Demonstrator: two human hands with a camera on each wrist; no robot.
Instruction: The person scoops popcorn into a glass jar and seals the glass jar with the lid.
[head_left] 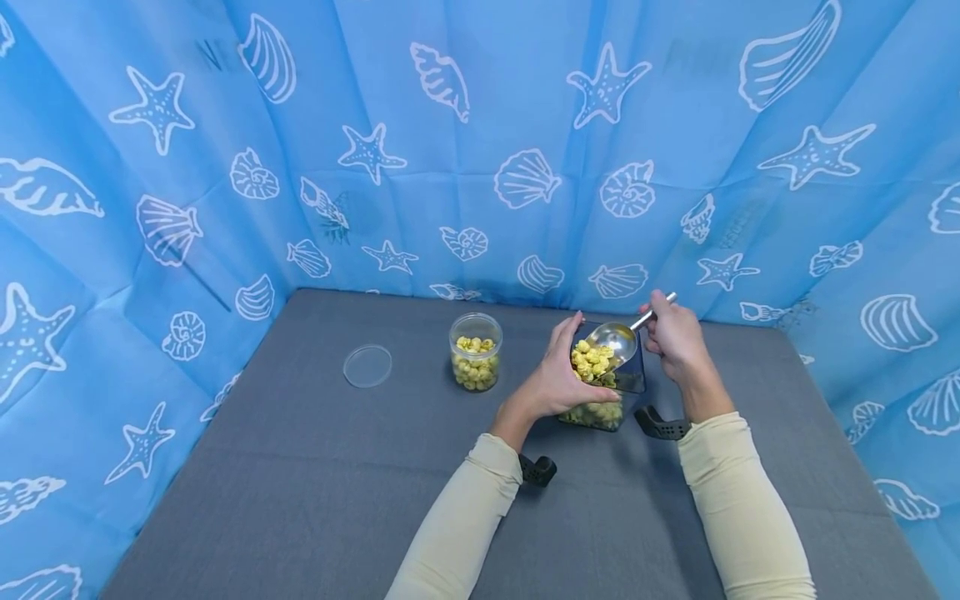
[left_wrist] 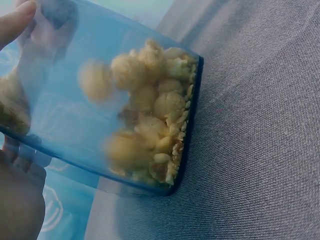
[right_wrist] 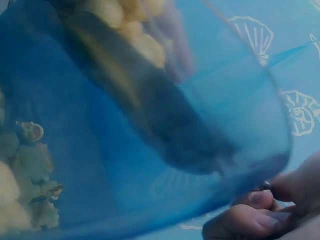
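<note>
Yellow popcorn fills part of a clear blue-tinted container, whose lower pieces show through the wall in the left wrist view. My left hand holds this container near its rim, thumb on the near side and fingers on the far side. A metal scoop with popcorn in its bowl is at the container's mouth. Its handle is gripped by my right hand, just right of the rim. Through the wall in the right wrist view, the scoop looks dark and blurred.
Left of the container stands a round clear jar with popcorn inside. Farther left, a clear round lid lies flat on the grey cloth-covered table. A blue curtain with white shells and starfish hangs behind the table and along its sides.
</note>
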